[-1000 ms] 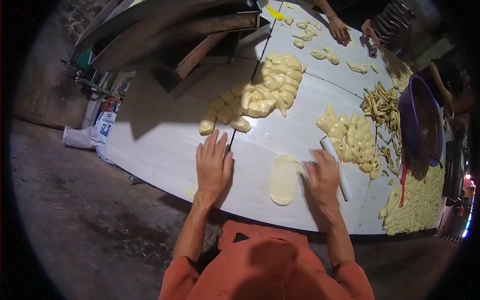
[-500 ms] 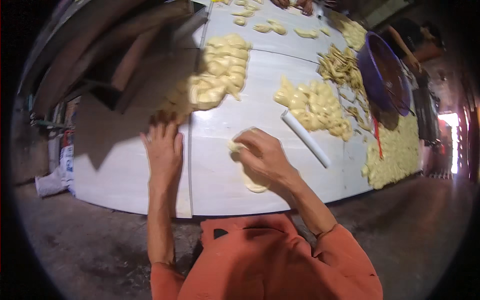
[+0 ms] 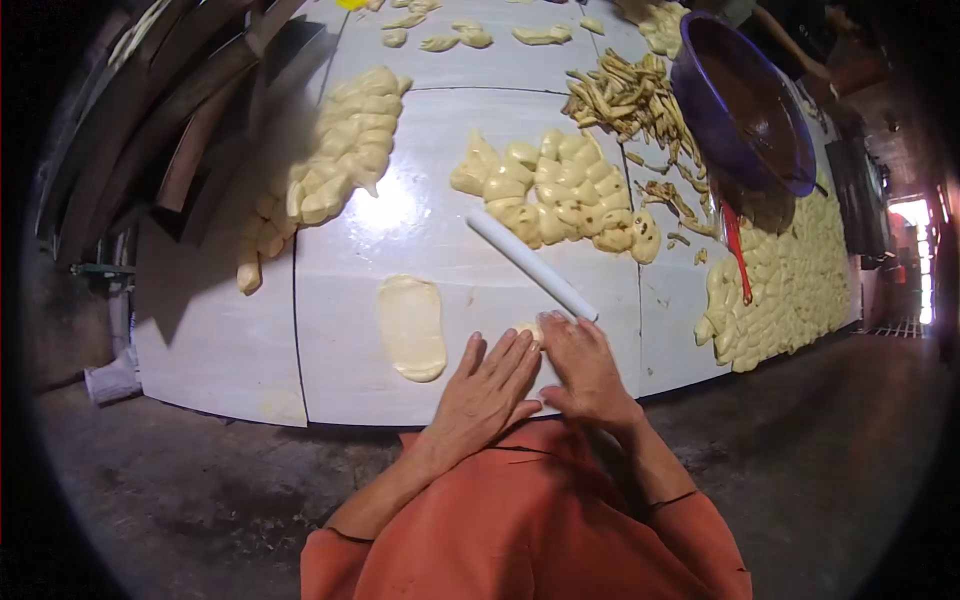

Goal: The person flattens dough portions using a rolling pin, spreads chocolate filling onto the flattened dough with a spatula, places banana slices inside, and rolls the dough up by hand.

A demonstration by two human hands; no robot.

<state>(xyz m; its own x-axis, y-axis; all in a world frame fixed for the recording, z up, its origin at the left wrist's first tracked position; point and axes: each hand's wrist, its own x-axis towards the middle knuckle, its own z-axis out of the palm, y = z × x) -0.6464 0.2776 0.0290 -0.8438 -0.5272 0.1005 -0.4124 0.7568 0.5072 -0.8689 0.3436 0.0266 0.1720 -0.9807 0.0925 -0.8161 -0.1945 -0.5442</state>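
Observation:
Near the table's front edge, my left hand lies with fingers outstretched, its fingertips at a small piece of pale dough. My right hand meets it from the right, fingers slightly bent and thumb apart, touching around that piece, which they partly hide. Left of both hands a flattened oval of dough lies on the white table. A white rolling pin lies diagonally just beyond my right hand, beside a group of glossy filled dough pieces.
Dark metal pans stand at left, beside a long dough mass. At right are browned strips, a purple basin, a red utensil and a spread of dough pieces. Another person's arm shows at top right.
My left hand has moved right, past the flattened oval, to join my right hand. My right hand has left the oval for the small piece nearer the edge. The view has shifted.

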